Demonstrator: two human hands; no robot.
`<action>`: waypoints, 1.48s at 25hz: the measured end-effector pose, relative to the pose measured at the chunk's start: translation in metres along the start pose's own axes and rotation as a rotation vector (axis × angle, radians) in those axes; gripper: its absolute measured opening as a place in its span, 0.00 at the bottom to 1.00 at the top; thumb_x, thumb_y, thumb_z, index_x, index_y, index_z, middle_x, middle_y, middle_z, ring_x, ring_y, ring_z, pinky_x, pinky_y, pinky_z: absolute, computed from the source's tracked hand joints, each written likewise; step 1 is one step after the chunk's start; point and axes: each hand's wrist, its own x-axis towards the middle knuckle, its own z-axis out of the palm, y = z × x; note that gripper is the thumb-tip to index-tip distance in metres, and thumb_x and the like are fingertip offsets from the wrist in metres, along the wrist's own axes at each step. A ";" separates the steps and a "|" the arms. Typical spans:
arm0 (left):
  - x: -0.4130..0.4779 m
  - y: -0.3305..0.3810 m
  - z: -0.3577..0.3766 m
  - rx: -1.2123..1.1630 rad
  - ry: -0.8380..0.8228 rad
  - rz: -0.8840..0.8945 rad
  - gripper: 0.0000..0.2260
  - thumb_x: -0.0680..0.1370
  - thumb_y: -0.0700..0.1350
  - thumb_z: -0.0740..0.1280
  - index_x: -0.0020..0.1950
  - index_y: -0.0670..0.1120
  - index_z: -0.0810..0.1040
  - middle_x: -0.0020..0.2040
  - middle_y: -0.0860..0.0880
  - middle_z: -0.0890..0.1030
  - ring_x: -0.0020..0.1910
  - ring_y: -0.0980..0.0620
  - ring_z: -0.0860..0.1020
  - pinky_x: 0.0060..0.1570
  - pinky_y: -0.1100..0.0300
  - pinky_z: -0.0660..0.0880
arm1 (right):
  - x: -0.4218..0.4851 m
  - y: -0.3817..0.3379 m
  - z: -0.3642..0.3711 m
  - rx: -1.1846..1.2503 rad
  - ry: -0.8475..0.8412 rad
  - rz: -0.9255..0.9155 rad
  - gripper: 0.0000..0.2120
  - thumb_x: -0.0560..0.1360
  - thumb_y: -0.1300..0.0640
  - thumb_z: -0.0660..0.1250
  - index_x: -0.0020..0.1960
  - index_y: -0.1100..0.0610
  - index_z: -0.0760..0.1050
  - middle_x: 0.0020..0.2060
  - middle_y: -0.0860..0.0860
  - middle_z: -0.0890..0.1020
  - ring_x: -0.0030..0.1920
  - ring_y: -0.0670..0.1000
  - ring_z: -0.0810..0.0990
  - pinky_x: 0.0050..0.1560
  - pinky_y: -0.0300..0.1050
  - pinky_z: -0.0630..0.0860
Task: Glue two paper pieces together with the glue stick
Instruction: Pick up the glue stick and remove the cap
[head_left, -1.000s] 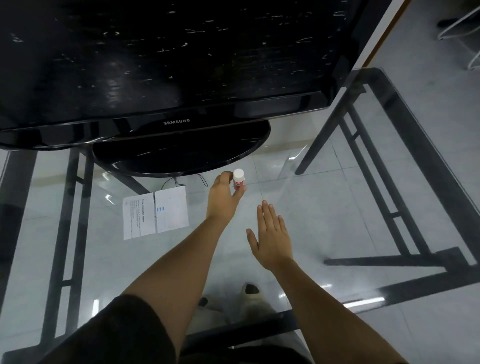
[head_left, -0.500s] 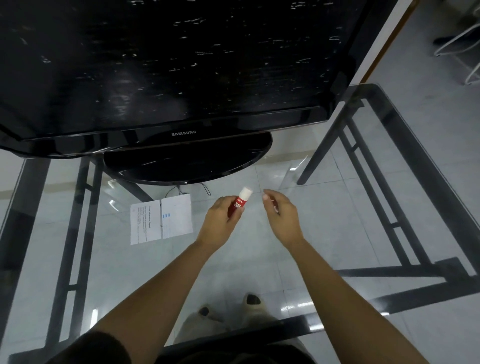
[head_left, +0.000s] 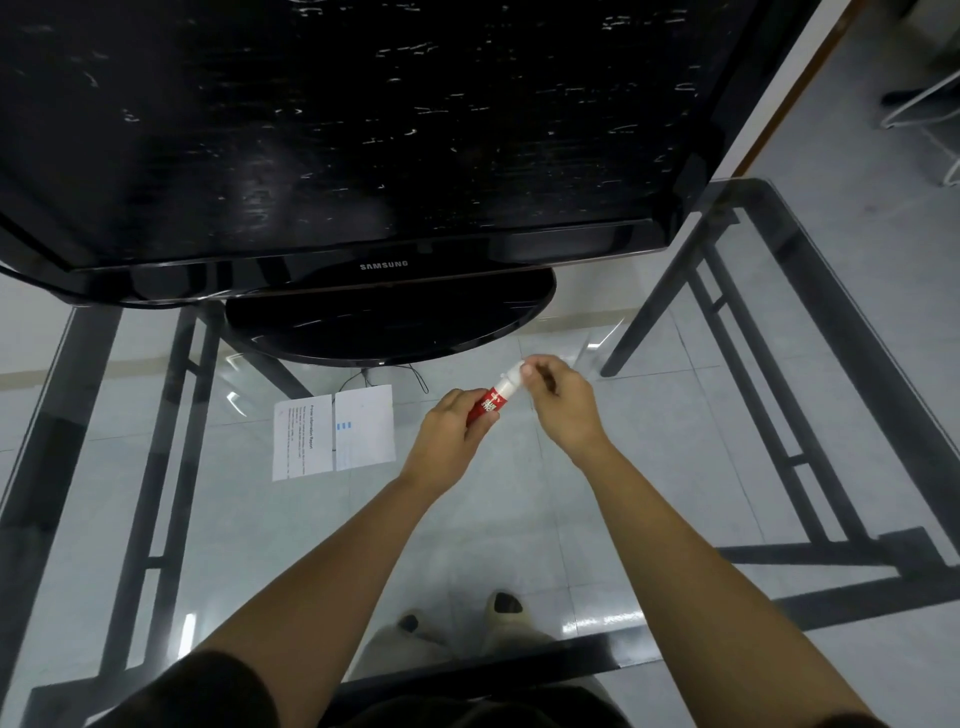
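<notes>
A red glue stick with a white cap is held tilted above the glass table. My left hand grips its red body from below. My right hand pinches the white cap at the upper end with thumb and fingers. Two white paper pieces lie flat side by side on the glass to the left of my hands: a printed sheet and a smaller sheet with blue marks, their edges touching.
A large black Samsung TV on an oval stand fills the back of the glass table. A thin cable trails from the stand. The dark metal frame shows through the glass, and my feet are visible below.
My left hand lifted the glue stick off the table and tilted it. My right hand rose from lying flat, came in and closed on the cap.
</notes>
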 end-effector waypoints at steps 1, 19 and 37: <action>-0.003 -0.004 0.000 -0.006 -0.007 -0.019 0.14 0.78 0.46 0.63 0.62 0.42 0.74 0.50 0.45 0.78 0.44 0.53 0.72 0.44 0.65 0.66 | 0.004 -0.002 -0.003 0.009 0.054 0.010 0.10 0.78 0.52 0.61 0.55 0.56 0.76 0.42 0.42 0.77 0.41 0.38 0.75 0.40 0.23 0.69; -0.018 -0.025 -0.021 -0.038 0.060 -0.121 0.17 0.77 0.48 0.64 0.64 0.44 0.72 0.57 0.44 0.77 0.51 0.53 0.74 0.49 0.64 0.68 | 0.025 0.046 0.015 -0.429 -0.096 -0.048 0.15 0.76 0.57 0.65 0.62 0.59 0.72 0.59 0.58 0.75 0.56 0.56 0.77 0.57 0.47 0.74; -0.025 0.014 -0.066 -0.390 0.185 -0.104 0.13 0.73 0.51 0.69 0.44 0.56 0.63 0.46 0.54 0.79 0.44 0.60 0.79 0.37 0.72 0.75 | -0.036 -0.047 0.022 0.014 -0.156 -0.049 0.15 0.75 0.41 0.61 0.49 0.50 0.79 0.39 0.40 0.80 0.44 0.42 0.79 0.43 0.30 0.70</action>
